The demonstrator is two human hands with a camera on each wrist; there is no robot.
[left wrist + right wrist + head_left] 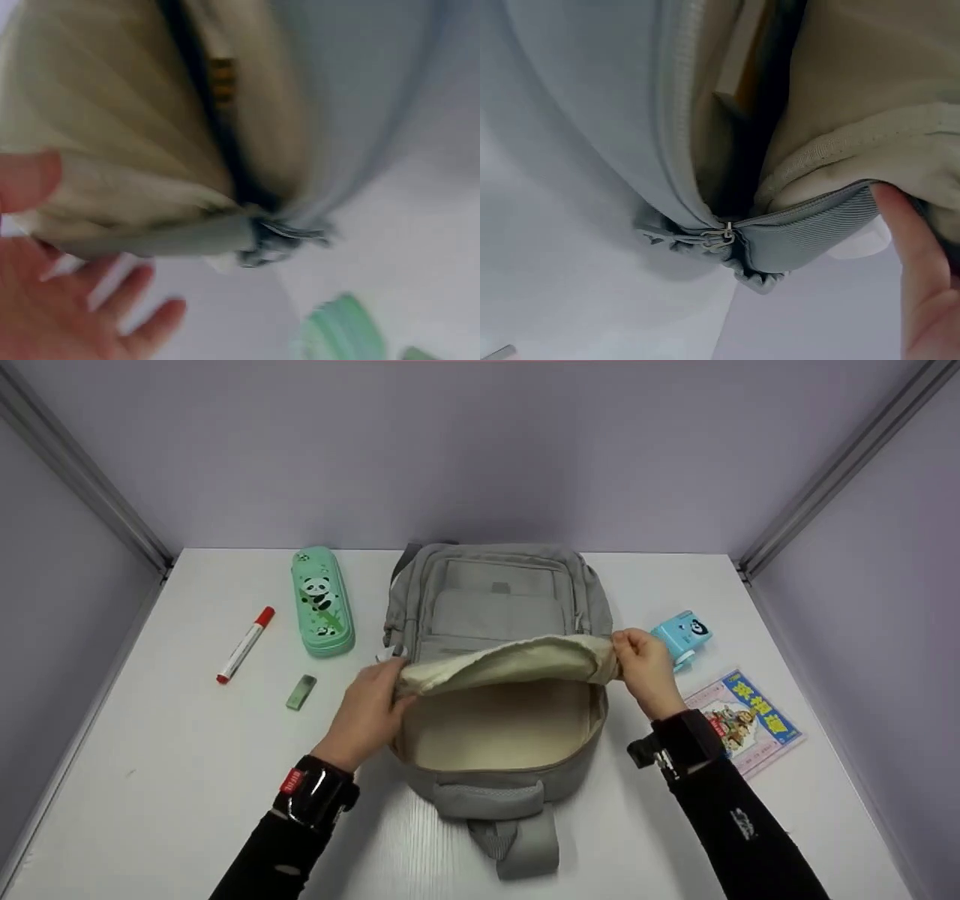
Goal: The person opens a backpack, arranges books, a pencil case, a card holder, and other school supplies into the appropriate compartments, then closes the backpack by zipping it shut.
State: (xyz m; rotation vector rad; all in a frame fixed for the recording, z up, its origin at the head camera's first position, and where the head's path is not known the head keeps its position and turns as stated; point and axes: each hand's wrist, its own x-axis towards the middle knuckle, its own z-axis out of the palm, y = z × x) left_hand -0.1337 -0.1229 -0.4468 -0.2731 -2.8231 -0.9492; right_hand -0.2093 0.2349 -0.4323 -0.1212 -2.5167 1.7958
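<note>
A grey backpack [491, 784] lies on the table, its main compartment unzipped and the cream lining [495, 727] showing. My left hand [365, 712] pinches the left edge of the raised flap [525, 660], thumb on the lining side and the other fingers beneath. At the flap's right edge, my right hand [645, 669] grips the fabric between thumb and fingers. In the right wrist view a zipper pull [718, 236] hangs at the corner of the opening. Deep inside that opening shows a flat thing with a tan edge [742, 64], mostly hidden by shadow and cloth.
Left of the backpack lie a green panda pencil case [322, 604], a red-capped marker [246, 645] and a small green block [301, 692]. On the right, a light-blue panda-printed gadget [682, 637] stands behind a pink and blue booklet [757, 727]. Panels [465, 450] enclose the table.
</note>
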